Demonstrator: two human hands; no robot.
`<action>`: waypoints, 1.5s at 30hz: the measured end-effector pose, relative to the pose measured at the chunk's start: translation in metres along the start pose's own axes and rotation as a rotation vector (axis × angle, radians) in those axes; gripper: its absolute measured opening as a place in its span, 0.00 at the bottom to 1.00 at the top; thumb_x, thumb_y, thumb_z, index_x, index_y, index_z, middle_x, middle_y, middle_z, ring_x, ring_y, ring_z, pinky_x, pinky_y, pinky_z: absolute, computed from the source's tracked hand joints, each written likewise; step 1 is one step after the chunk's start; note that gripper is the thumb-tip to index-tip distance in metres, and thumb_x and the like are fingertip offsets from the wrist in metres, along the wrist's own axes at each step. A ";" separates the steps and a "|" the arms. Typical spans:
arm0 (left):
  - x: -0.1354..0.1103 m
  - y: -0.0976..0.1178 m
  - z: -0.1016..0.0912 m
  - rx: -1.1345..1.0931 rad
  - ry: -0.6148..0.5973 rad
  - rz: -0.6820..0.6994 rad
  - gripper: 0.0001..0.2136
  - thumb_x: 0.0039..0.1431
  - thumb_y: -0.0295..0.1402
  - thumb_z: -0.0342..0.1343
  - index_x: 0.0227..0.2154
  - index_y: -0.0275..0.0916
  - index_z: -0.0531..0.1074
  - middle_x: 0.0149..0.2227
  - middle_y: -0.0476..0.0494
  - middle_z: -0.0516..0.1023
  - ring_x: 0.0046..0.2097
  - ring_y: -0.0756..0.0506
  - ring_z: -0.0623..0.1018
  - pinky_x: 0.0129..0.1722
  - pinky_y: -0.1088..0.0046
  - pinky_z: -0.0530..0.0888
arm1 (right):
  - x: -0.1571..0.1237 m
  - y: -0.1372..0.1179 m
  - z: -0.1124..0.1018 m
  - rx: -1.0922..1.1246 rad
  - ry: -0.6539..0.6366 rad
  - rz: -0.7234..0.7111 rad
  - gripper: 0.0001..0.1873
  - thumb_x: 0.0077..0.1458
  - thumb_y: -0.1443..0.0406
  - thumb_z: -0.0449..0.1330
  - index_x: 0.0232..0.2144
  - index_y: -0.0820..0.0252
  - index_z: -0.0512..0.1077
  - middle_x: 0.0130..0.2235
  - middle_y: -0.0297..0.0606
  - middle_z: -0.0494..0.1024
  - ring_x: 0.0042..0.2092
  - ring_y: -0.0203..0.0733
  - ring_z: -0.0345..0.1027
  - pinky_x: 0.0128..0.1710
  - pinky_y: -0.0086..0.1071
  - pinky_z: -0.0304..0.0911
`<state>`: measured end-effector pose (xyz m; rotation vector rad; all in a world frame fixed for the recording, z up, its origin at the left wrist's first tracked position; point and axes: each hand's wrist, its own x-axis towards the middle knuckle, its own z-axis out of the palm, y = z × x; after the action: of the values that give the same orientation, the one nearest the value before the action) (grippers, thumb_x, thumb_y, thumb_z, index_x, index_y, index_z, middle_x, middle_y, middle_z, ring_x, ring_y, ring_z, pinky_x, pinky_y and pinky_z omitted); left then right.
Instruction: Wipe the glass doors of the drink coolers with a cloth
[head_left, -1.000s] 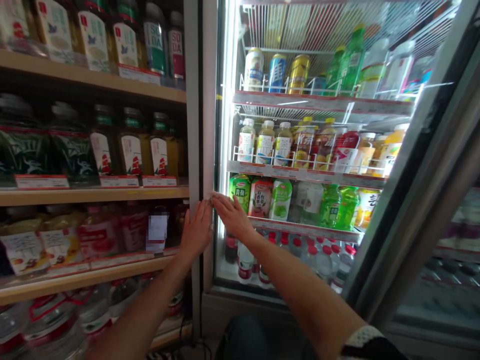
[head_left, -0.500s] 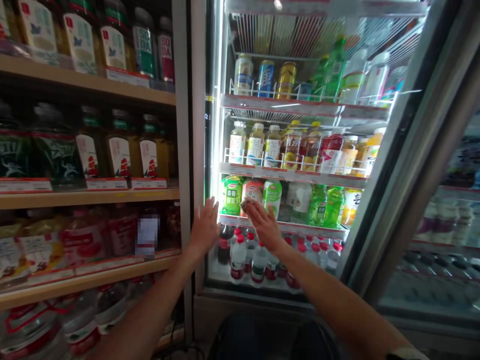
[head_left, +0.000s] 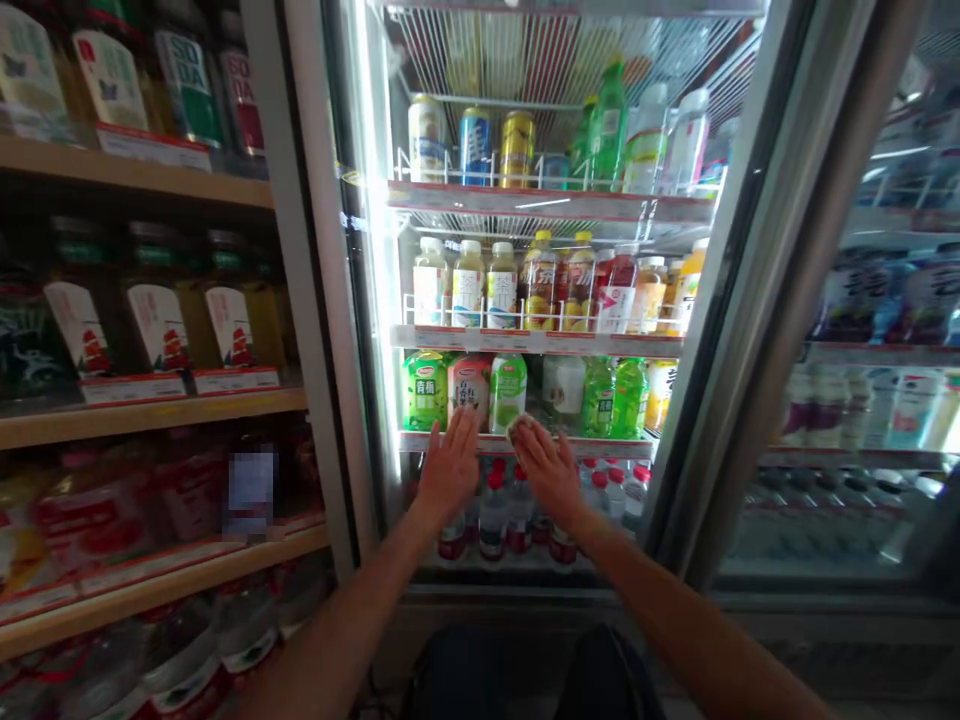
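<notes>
My left hand (head_left: 451, 468) is stretched out with its fingers up and together, flat before the lit drinks fridge, in front of the red-labelled bottle (head_left: 468, 385) and the shelf edge. My right hand (head_left: 551, 470) lies beside it on the right, its fingers over a small crumpled pale cloth (head_left: 517, 428). The cloth is mostly covered by the fingers. Just above it, a green-and-white bottle (head_left: 509, 392) stands on the shelf. Both hands appear to be at the fridge's glass front; the exact contact is hard to make out.
Wooden shelves (head_left: 150, 405) with bottled drinks run along the left. A thick metal door frame (head_left: 780, 300) slants on the right, with another stocked fridge section behind it. Red-capped water bottles (head_left: 493, 515) stand on the fridge's bottom level. My knees (head_left: 457, 675) are below.
The view has turned to the right. Along the fridge front, my left hand has moved right from the left edge, and my right hand with the cloth has also shifted right.
</notes>
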<state>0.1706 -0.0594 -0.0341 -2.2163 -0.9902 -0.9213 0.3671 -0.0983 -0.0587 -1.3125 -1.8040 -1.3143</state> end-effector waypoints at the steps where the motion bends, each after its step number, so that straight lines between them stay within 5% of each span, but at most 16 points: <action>1: 0.002 0.004 0.001 0.002 0.014 0.016 0.26 0.57 0.30 0.45 0.59 0.31 0.55 0.63 0.37 0.53 0.65 0.41 0.52 0.63 0.55 0.49 | -0.003 0.003 -0.001 -0.008 0.007 -0.014 0.23 0.59 0.70 0.49 0.56 0.55 0.62 0.59 0.37 0.64 0.65 0.41 0.43 0.65 0.45 0.25; 8: 0.020 0.029 0.008 -0.005 0.051 0.037 0.27 0.57 0.30 0.45 0.60 0.31 0.54 0.63 0.36 0.53 0.65 0.41 0.50 0.63 0.54 0.45 | 0.034 0.035 -0.007 -0.052 0.160 0.198 0.23 0.60 0.68 0.47 0.57 0.58 0.60 0.60 0.41 0.63 0.65 0.41 0.43 0.65 0.45 0.28; 14: 0.026 0.041 0.010 -0.010 0.050 0.050 0.26 0.57 0.32 0.44 0.60 0.32 0.55 0.64 0.36 0.51 0.65 0.41 0.51 0.63 0.54 0.44 | -0.019 0.032 -0.011 -0.032 0.069 0.093 0.23 0.58 0.70 0.48 0.56 0.57 0.62 0.57 0.39 0.67 0.65 0.40 0.43 0.65 0.45 0.28; 21: 0.037 0.053 0.012 -0.068 0.058 0.011 0.29 0.55 0.29 0.45 0.61 0.32 0.51 0.64 0.36 0.49 0.66 0.40 0.48 0.62 0.51 0.45 | 0.012 0.066 -0.014 -0.080 0.167 0.275 0.24 0.58 0.69 0.47 0.58 0.59 0.60 0.60 0.42 0.63 0.65 0.41 0.44 0.64 0.45 0.32; 27: 0.038 0.057 0.009 -0.058 0.009 -0.013 0.29 0.54 0.29 0.44 0.61 0.31 0.52 0.64 0.36 0.48 0.65 0.40 0.49 0.62 0.49 0.45 | -0.040 0.062 -0.014 -0.074 0.077 0.205 0.25 0.56 0.71 0.48 0.57 0.59 0.61 0.57 0.42 0.66 0.65 0.41 0.44 0.64 0.45 0.31; 34: 0.037 0.060 0.013 -0.059 0.027 -0.044 0.31 0.52 0.29 0.45 0.61 0.33 0.51 0.65 0.36 0.48 0.66 0.40 0.49 0.62 0.49 0.43 | -0.007 0.100 -0.021 -0.101 0.163 0.350 0.25 0.58 0.69 0.46 0.58 0.59 0.59 0.61 0.44 0.60 0.65 0.43 0.43 0.63 0.46 0.33; 41: 0.037 0.061 0.012 -0.035 0.004 -0.051 0.30 0.53 0.28 0.45 0.61 0.32 0.52 0.65 0.36 0.47 0.65 0.39 0.49 0.62 0.49 0.45 | -0.064 0.091 -0.023 -0.119 0.058 0.301 0.26 0.58 0.69 0.47 0.59 0.60 0.58 0.58 0.45 0.65 0.64 0.43 0.45 0.63 0.45 0.35; 45: 0.037 0.061 0.014 -0.042 0.023 -0.045 0.30 0.53 0.29 0.45 0.61 0.32 0.51 0.65 0.35 0.47 0.65 0.39 0.49 0.61 0.48 0.46 | -0.038 0.125 -0.027 -0.169 0.151 0.421 0.25 0.59 0.68 0.44 0.58 0.62 0.58 0.59 0.47 0.62 0.63 0.45 0.48 0.62 0.46 0.39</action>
<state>0.2419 -0.0698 -0.0258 -2.2213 -1.0231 -0.9942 0.4936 -0.1324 -0.0320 -1.5346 -1.2498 -1.3053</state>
